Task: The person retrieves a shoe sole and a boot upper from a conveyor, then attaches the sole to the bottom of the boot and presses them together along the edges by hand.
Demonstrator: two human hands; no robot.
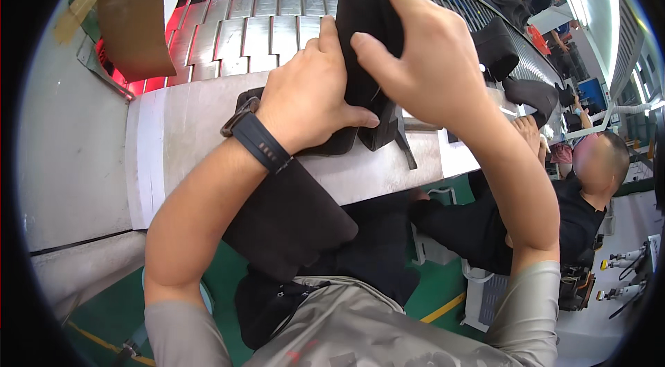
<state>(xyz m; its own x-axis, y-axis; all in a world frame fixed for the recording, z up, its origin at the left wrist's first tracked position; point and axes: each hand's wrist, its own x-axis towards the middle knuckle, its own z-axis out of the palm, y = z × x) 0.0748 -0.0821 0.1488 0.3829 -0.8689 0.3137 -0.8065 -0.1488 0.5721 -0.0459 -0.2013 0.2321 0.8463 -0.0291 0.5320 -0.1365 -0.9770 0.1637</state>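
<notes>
A black, soft-looking boot-shaped piece (369, 17) stands at the table edge, its rounded end pointing away from me. My left hand (312, 86), with a dark watch at the wrist, presses its left side, thumb stretched across the near part. On its right and top, my right hand (429, 48) grips with fingers along the far side and thumb laid over the front. Beneath the left hand and forearm, a wide black flap (291, 221) hangs over the edge; whether it joins the piece is hidden. A narrow dark strap (407, 149) sticks out at the near right.
Behind runs a metal roller conveyor (270, 27). A brown sheet (135, 24) stands at the far left. Other black pieces (495, 48) lie to the right, near a seated co-worker (589, 187) in dark clothes, whose hand (530, 133) is by the table.
</notes>
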